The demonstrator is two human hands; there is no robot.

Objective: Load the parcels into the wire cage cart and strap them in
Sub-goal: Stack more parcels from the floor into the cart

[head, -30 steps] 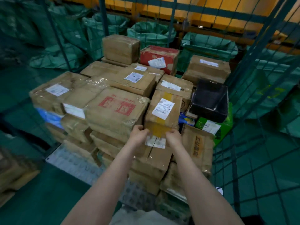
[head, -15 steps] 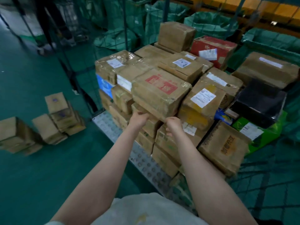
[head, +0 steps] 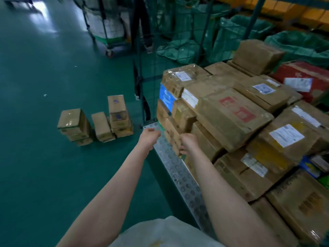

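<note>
Cardboard parcels (head: 235, 113) sit stacked in the wire cage cart (head: 178, 168). Several small boxes (head: 99, 122) stand on the green floor (head: 53, 175) near it. The left hand (head: 149, 138) hovers empty with relaxed fingers. The right hand (head: 189, 142) hangs loosely curled just beside the stack, gripping nothing.

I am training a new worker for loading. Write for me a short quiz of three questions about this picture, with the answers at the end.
1. Multiple choice: where do the small brown cardboard boxes, not yet loaded, stand?
A. on the green floor
B. on a wooden table
C. on a conveyor belt

2. True or false: the left hand holds a parcel.

3. Fill in the missing word: the large brown cardboard parcel on top of the loaded stack, at its front, bears a ____ printed mark.

Key: 1 A; 2 false; 3 red.
</note>
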